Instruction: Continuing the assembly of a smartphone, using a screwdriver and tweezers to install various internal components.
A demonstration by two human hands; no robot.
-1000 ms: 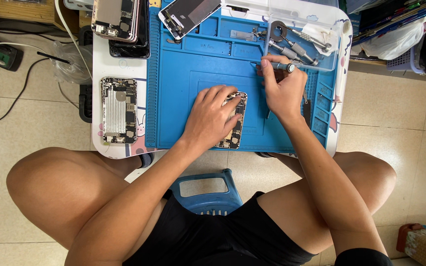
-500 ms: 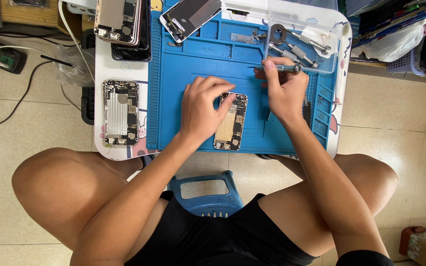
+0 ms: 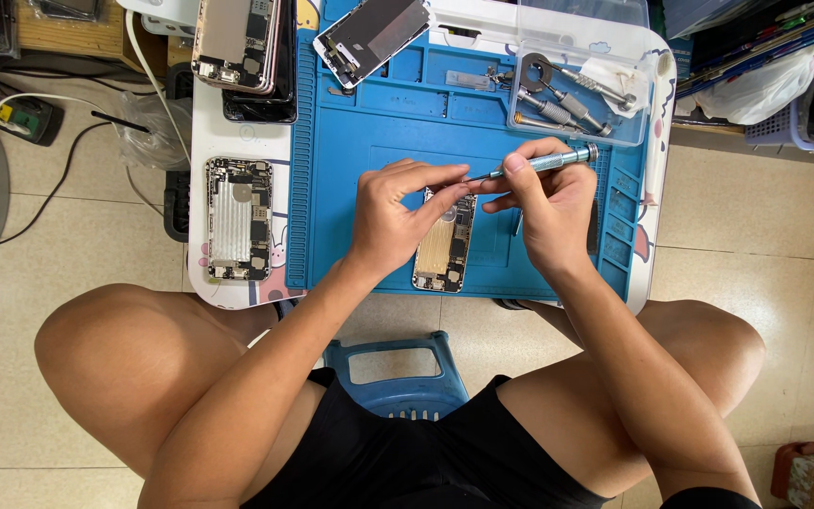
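An opened phone body [image 3: 445,243] lies on the blue work mat [image 3: 360,151], its insides facing up. My right hand [image 3: 544,203] holds a slim metal screwdriver [image 3: 548,162] nearly level above the phone. My left hand [image 3: 398,212] hovers over the phone's upper end, its fingertips pinching at the screwdriver's tip. Neither hand rests on the phone.
A second opened phone body [image 3: 236,219] lies at the left on the small white table [image 3: 652,179]. A detached screen [image 3: 371,38] and more phone parts [image 3: 242,42] lie at the back. A clear tray [image 3: 577,94] holds several tools. A blue stool [image 3: 393,372] shows between my knees.
My left hand has lifted off the phone and gone to the screwdriver's tip. My right hand has brought the screwdriver from the tray side down over the phone.
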